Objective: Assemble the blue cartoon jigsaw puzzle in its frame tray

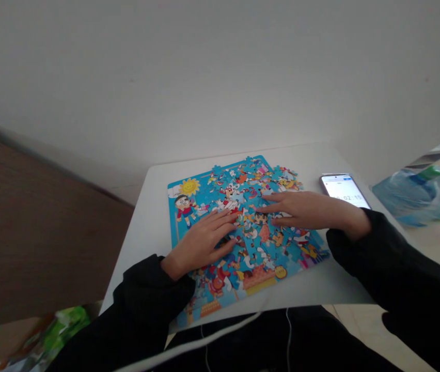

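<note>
A colourful jigsaw puzzle (pixel 183 186) with a blue frame lies at a slant on a small white table. Many loose pieces are heaped over its middle and right side, some reaching past the board's upper right edge. On the left part of the heap rests my left hand (pixel 204 237), its fingers stretched out and apart. My right hand (pixel 297 209) comes in from the right, palm down, with spread fingers touching pieces near the centre. I see nothing gripped in either hand; what lies under the palms is hidden.
A phone (pixel 346 190) with a lit timer lies on the white table (pixel 146 206) right of the puzzle. A brown wooden panel (pixel 42 222) stands at left, a wall behind. Plastic bags (pixel 433 196) sit at right. A white cable (pixel 204 341) crosses in front.
</note>
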`<state>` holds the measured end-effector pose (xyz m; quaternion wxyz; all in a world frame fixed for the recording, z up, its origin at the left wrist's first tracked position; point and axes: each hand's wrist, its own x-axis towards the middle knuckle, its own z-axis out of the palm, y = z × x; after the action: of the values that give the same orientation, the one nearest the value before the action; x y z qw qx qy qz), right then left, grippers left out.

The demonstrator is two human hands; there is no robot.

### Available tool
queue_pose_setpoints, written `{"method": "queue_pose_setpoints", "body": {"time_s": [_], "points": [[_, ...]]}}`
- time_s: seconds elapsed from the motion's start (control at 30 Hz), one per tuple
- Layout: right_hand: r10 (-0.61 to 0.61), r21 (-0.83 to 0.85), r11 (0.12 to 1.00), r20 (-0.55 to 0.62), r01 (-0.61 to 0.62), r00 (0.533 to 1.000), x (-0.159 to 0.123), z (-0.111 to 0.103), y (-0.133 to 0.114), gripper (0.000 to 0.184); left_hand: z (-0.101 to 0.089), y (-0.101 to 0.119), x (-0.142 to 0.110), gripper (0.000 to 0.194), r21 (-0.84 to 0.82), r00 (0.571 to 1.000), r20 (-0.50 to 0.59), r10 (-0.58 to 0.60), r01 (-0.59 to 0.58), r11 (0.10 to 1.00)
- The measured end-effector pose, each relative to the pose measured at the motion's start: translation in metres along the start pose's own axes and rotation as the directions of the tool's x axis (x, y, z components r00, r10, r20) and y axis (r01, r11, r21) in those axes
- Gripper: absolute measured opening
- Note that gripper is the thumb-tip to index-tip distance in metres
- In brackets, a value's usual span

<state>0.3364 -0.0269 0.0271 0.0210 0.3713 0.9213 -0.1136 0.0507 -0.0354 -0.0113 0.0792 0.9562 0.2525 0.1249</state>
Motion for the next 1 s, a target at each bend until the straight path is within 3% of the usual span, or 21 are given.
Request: {"method": "queue_pose_setpoints", "body": {"time_s": [0.2, 0.37, 0.63, 0.73, 0.87, 1.0], "points": [[0.150, -0.099, 0.979, -0.234, -0.177, 0.961, 0.011, 0.016, 0.022, 0.052, 0.003, 0.003, 0.003, 0.057, 0.062, 0.988, 0.152, -0.026, 0.017, 0.998], [0.205, -0.120, 0.966, -0.179, -0.228, 0.962, 0.015, 0.027, 0.015, 0.060, 0.005, 0.003, 0.003, 0.062, 0.106, 0.975, 0.219, -0.045, 0.022, 0.994], [0.090, 0.010, 0.996, -0.021, -0.090, 0.996, 0.010, 0.018, -0.007, 0.069, 0.006, 0.003, 0.002, 0.064, 0.127, 0.965, 0.245, -0.089, 0.059, 0.990], [0.068, 0.054, 0.996, -0.046, -0.065, 0.997, 0.003, 0.009, 0.002, 0.069, 0.005, 0.005, 0.002, 0.066, 0.119, 0.964, 0.247, -0.097, 0.069, 0.990], [0.131, 0.033, 0.991, -0.118, -0.128, 0.984, -0.017, -0.004, 0.019, 0.064, 0.004, 0.006, 0.003, 0.066, 0.093, 0.969, 0.234, -0.077, 0.057, 0.994], [0.131, 0.013, 0.991, -0.155, -0.130, 0.979, -0.042, 0.005, 0.021, 0.053, 0.001, 0.007, 0.003, 0.061, 0.074, 0.976, 0.210, -0.056, 0.041, 0.996]]}}
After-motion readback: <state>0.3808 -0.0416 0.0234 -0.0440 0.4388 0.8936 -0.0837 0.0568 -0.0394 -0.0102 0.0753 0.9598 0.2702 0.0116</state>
